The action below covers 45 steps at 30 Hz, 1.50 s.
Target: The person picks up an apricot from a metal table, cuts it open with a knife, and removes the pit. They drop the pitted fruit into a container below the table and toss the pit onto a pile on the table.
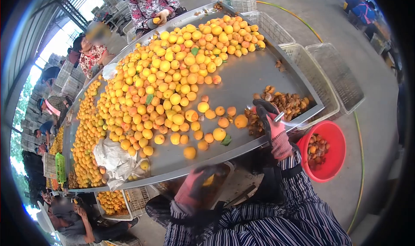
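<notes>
My right hand (pixel 276 131), in a pink and dark glove, is closed around a small shiny metal tool (pixel 279 116) at the table's near edge. Just beyond it lies a heap of brown apricot pits (pixel 276 105). My left hand (pixel 193 187), gloved alike, is smeared by motion below the table rim, above a crate (pixel 227 177). A yellow apricot piece (pixel 209 180) shows right beside its fingers; whether they grip it I cannot tell. Loose apricots (pixel 189 152) lie on the metal table (pixel 242 79) in front of both hands, at the edge of a large pile (pixel 168 69).
At my right stands a red bucket (pixel 333 168) of pits. Plastic crates (pixel 335 69) line the table's right side. A crumpled white bag (pixel 114 157) lies on the left. Several people sit around the table, one person (pixel 151 6) at the far end. A yellow hose (pixel 359 159) crosses the floor.
</notes>
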Tool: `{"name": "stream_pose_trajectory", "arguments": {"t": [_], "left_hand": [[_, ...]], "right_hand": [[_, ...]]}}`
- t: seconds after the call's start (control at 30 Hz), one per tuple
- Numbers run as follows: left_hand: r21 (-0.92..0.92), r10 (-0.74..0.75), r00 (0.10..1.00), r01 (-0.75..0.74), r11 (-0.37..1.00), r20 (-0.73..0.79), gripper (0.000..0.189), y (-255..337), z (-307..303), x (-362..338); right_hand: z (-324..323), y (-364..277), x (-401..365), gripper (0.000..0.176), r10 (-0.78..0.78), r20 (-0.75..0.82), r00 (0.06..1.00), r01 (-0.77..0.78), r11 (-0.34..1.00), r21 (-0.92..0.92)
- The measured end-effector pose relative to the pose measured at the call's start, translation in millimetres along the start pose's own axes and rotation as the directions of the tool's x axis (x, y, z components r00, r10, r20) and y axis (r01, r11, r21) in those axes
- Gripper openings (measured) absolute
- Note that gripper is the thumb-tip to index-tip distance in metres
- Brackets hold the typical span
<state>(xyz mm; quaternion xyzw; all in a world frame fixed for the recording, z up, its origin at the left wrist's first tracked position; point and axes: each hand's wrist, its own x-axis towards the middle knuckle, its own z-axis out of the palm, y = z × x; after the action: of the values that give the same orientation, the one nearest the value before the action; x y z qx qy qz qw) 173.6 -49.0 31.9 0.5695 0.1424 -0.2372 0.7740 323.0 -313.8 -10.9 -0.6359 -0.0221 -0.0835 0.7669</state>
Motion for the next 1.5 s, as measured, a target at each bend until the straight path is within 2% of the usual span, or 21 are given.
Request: {"name": "stream_pose_trajectory", "arguments": {"t": [0.03,0.1,0.13,0.17,0.23,0.33,0.57,0.6,0.67,0.7,0.73,0.77,0.93,1.0,1.03,1.07,1.13,1.2,1.27,1.33,1.5], "left_hand": [[0.353,0.140,0.987,-0.158,0.922,0.078,0.034,-14.4,-15.9,-7.2],[0.646,0.245,0.950,-0.311,0.697,0.193,0.040,-50.2,-36.0,-13.8],[0.879,0.261,0.944,0.058,0.473,-0.203,0.041,-70.6,-43.4,-12.9],[0.846,0.379,0.756,0.483,0.228,-0.534,0.043,-86.2,-50.2,-13.1],[0.819,0.340,0.746,0.501,0.281,-0.573,0.040,-103.4,-69.6,-19.5],[0.762,0.205,0.788,0.437,0.478,-0.581,0.035,-100.6,-69.4,-29.7],[0.450,0.312,0.936,-0.211,0.868,-0.162,0.029,-21.6,9.9,-41.7],[0.446,0.316,0.935,-0.217,0.868,-0.161,0.029,-14.3,13.4,-33.9],[0.810,0.625,0.776,-0.419,0.410,0.085,0.027,-3.0,19.3,-22.2],[0.807,0.624,0.776,-0.422,0.413,0.087,0.027,-0.8,18.6,-15.3],[0.228,0.456,0.889,-0.452,0.862,0.038,0.033,-0.7,16.3,-5.6],[-0.455,0.279,0.950,-0.190,0.870,0.137,0.041,1.9,16.4,1.8],[-0.530,0.164,0.975,-0.060,0.846,0.150,0.045,17.2,47.1,2.8],[-0.750,0.162,0.984,-0.048,0.660,0.080,0.047,10.3,48.8,7.5],[-0.754,0.119,0.991,-0.026,0.656,0.069,0.047,14.7,51.7,3.4],[-0.751,0.117,0.991,-0.025,0.659,0.070,0.047,14.8,51.5,2.7],[-0.864,-0.014,0.999,0.052,0.500,0.052,0.033,15.5,52.9,5.3],[-0.863,0.033,0.997,0.049,0.502,0.075,0.038,12.4,54.5,9.5],[-0.863,0.083,0.991,0.047,0.503,0.102,0.043,10.7,60.9,12.6],[-0.823,0.239,0.969,-0.082,0.562,0.067,0.041,11.0,73.7,13.5],[-0.864,0.092,0.996,-0.055,0.500,-0.010,0.034,26.2,98.0,11.1]], "right_hand": [[-4.2,-2.4,3.5,0.033,-0.003,0.002,1.000,0.003,1.000,-0.005],[-5.3,-9.1,9.2,0.042,-0.286,0.039,0.957,0.237,0.703,-0.670],[2.4,-22.9,10.4,0.042,-0.289,0.042,0.956,0.242,0.703,-0.669],[16.3,-44.3,9.1,0.045,-0.104,0.181,0.978,0.208,0.539,-0.816],[36.6,-53.1,10.4,0.044,0.247,0.311,0.918,0.259,0.221,-0.940],[53.9,-23.5,15.4,0.041,0.431,0.304,0.850,0.305,0.068,-0.950],[64.4,-24.2,16.8,0.049,0.406,0.312,0.859,0.310,0.071,-0.948],[58.6,-25.8,18.0,0.051,0.373,0.367,0.852,0.298,0.230,-0.926],[53.9,-28.2,15.1,0.053,0.336,0.416,0.845,0.284,0.377,-0.881],[51.4,-29.3,11.2,0.054,0.344,0.557,0.756,0.247,0.639,-0.729],[48.1,-30.7,6.9,0.055,0.298,0.685,0.665,0.157,0.841,-0.518],[52.6,-56.2,-5.6,0.055,0.352,0.705,0.616,0.094,0.856,-0.509],[47.7,-101.0,-38.3,0.049,0.242,0.684,0.688,0.186,0.852,-0.489],[29.0,-103.7,-40.5,0.051,0.298,0.485,0.822,-0.093,0.911,-0.402],[27.2,-123.9,-43.3,0.043,0.308,0.382,0.871,0.097,0.654,-0.750],[23.8,-121.5,-49.7,0.043,0.307,0.380,0.873,0.095,0.656,-0.749],[11.5,-114.2,-68.0,0.044,0.268,0.167,0.949,0.110,0.214,-0.970],[-4.5,-108.6,-79.0,0.042,0.330,0.289,0.899,0.117,0.454,-0.883],[-7.8,-106.5,-96.2,0.044,0.240,0.460,0.855,-0.049,0.920,-0.389],[9.1,-146.4,-112.9,0.047,0.036,0.518,0.855,0.208,0.890,-0.405],[4.3,-122.6,-120.0,0.040,0.079,0.492,0.867,0.190,0.860,-0.473]]}}
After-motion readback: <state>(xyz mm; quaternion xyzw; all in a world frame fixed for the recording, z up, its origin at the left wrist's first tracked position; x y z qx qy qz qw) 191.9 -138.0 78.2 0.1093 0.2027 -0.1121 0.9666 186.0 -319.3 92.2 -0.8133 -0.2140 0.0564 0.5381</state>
